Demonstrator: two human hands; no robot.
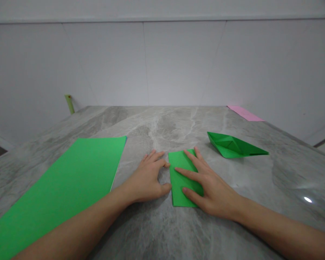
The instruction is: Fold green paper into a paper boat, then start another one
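A folded green sheet of paper [178, 193] lies flat on the grey marbled table in front of me. My right hand [206, 184] rests on top of it with the fingers spread, hiding its right side. At the paper's left edge is my left hand [151, 177], its thumb and index fingertips at the edge and a gap between them. Its other fingers stretch forward over the table. Beyond my right hand sits a folded green paper boat [233, 146], with pointed ends and a raised peak in its middle.
On the left, a large stack of green paper [65, 184] reaches under my left forearm. A pink sheet [246, 113] lies at the table's far right edge. Behind the far left edge, a light green strip-like object [69, 104] stands near the white wall [173, 65].
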